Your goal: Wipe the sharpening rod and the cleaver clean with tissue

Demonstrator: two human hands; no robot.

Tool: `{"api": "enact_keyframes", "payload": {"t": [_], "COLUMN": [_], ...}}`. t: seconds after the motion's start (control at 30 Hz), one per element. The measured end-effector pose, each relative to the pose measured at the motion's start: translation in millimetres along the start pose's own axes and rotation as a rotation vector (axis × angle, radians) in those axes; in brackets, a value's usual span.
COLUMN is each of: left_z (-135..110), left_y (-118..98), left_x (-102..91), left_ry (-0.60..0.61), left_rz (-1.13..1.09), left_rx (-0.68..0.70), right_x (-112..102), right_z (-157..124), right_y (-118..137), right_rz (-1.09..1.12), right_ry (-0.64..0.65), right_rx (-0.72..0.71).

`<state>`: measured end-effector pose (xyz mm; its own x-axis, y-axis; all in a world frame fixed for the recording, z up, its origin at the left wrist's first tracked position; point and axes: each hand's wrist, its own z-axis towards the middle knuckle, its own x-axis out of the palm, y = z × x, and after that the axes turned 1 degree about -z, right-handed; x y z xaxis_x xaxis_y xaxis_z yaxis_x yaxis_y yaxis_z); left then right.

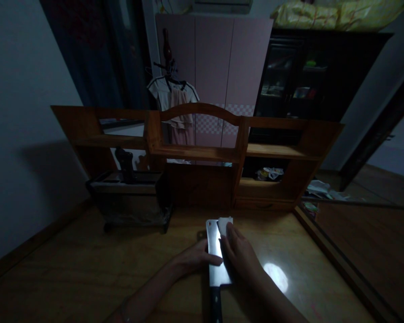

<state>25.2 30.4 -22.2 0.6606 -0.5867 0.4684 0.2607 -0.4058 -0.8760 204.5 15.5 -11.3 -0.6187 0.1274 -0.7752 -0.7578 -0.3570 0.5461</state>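
Observation:
A steel cleaver (214, 242) lies flat on the wooden desk (87, 269), blade pointing away from me and its dark handle toward me. My left hand (195, 259) rests at the blade's left edge, fingers curled against the steel. My right hand (240, 253) lies flat over the blade's right side, pressing a white cloth or tissue (225, 224) against the metal near the far end.
A wooden shelf unit (202, 152) stands across the back of the desk. A dark rack with a knife block (126, 163) sits at the left. A wall closes off the left side. The desk's right edge (330, 255) drops to the floor.

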Motion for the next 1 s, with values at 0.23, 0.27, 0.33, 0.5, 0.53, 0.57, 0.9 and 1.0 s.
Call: {"api": "enact_keyframes", "payload": {"t": [0.23, 0.27, 0.33, 0.5, 0.53, 0.57, 0.9, 1.0], "left_z": [0, 0, 1, 0, 0, 0, 0, 0], "left_y": [3, 3, 2, -2, -2, -2, -2, -1], "left_x": [-3.4, -3.7, -3.2, 1.9, 2.6, 3.1, 1.6, 0.8], "left_ry": [-0.022, -0.024, -0.027, -0.036, -0.046, -0.054, -0.049, -0.062], "left_rz": [0.063, 0.074, 0.096, 0.219, 0.25, 0.275, 0.313, 0.328], "left_rx": [0.005, 0.007, 0.013, 0.077, 0.085, 0.089, 0.081, 0.072], "right_x": [7, 7, 7, -1, -4, -6, -23, -28], "right_z": [1, 1, 2, 3, 3, 3, 3, 2], "right_y": [-4, -3, 0, 10, 11, 12, 21, 26], "right_rz": [-0.051, -0.061, -0.06, 0.124, 0.171, 0.21, 0.211, 0.206], "right_ry": [0.044, 0.055, 0.086, 0.204, 0.219, 0.23, 0.243, 0.232], "right_rx": [-0.104, -0.125, -0.156, -0.202, -0.197, -0.193, -0.246, -0.259]}}
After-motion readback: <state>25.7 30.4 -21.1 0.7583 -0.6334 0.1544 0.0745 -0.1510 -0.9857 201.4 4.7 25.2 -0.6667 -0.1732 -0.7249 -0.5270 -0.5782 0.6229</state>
